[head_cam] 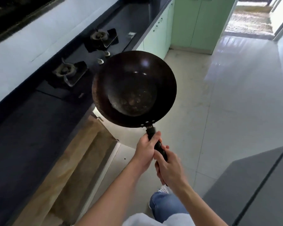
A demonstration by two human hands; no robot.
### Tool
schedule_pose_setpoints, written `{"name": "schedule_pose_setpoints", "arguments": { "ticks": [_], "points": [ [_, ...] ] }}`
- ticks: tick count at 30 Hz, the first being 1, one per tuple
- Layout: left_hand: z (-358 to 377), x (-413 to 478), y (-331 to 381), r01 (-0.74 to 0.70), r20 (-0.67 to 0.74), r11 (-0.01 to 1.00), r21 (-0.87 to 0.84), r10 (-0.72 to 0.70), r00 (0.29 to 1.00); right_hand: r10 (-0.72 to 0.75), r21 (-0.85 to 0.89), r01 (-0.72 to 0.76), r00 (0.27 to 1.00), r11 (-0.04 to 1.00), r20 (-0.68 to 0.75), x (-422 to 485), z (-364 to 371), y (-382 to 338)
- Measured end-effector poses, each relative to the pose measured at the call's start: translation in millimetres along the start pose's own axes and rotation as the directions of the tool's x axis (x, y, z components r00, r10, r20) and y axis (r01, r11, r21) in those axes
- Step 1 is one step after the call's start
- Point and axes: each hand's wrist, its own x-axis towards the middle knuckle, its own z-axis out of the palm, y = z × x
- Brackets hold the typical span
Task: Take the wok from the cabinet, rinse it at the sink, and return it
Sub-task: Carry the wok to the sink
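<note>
Left grip [145, 150], right grip [169, 171] clasp wok [134, 88]; stove [82, 62] beside, cabinet [75, 160] seemingly open.

dark glossy metal wok [134, 88], matt black handle [159, 147], glossy tiled floor [235, 95]

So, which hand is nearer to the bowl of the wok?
Left. The left hand grips the handle just below the bowl of the wok. The right hand grips the handle's lower end, behind the left hand and farther from the bowl.
</note>
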Motion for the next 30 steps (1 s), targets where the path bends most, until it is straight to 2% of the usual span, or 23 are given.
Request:
{"name": "schedule_pose_setpoints", "arguments": {
  "ticks": [7, 19, 30],
  "points": [
    [52.2, 76.3, 26.4, 0.003, 0.111, 0.996, 0.089, -0.013, 0.994, 0.008, 0.079, 0.003, 0.989, 0.997, -0.145, 57.0, -37.1, -30.2],
    [153.0, 153.8, 40.0, 0.127, 0.322, 0.983, 0.131, -0.163, 0.933, 0.009, 0.099, 0.033, 0.916, 0.994, -0.402, 116.9, -117.2, -44.2],
    [233.9, 311.5, 76.3, 0.181, 0.398, 0.968, 0.172, -0.236, 0.887, 0.069, 0.112, -0.017, 0.876, 0.994, -0.477, 266.8, -193.4, -82.8]
  ]
}}
